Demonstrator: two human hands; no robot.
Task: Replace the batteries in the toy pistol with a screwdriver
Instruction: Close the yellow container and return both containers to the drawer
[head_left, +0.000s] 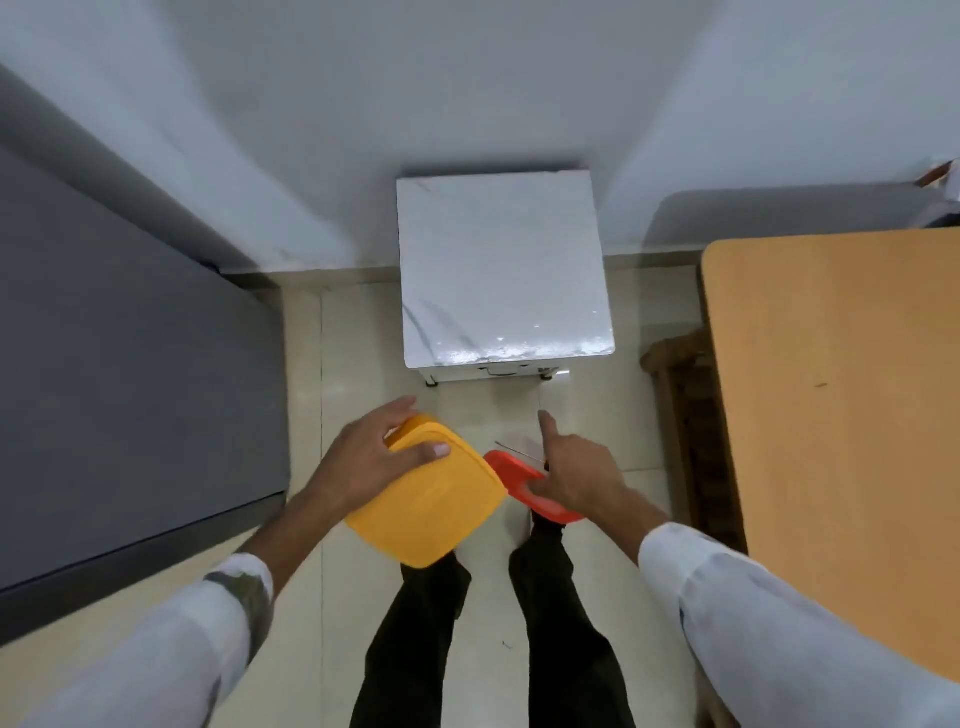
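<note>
I stand over a tiled floor and carry two things. My left hand (371, 457) grips a yellow square lidded box (431, 501) from its far left corner, thumb on the lid. My right hand (574, 475) holds a red plastic object (514, 470), its fingers curled under it and the index finger pointing forward. A thin metal screwdriver shaft (517, 451) pokes out to the left from under that hand. The red object is mostly hidden, so I cannot tell what it is.
A small white marble-topped table (501, 270) stands ahead against the wall. A wooden table (841, 415) is on the right with a wooden chair (680, 415) beside it. A dark grey surface (130, 389) fills the left. My legs stand on the floor below.
</note>
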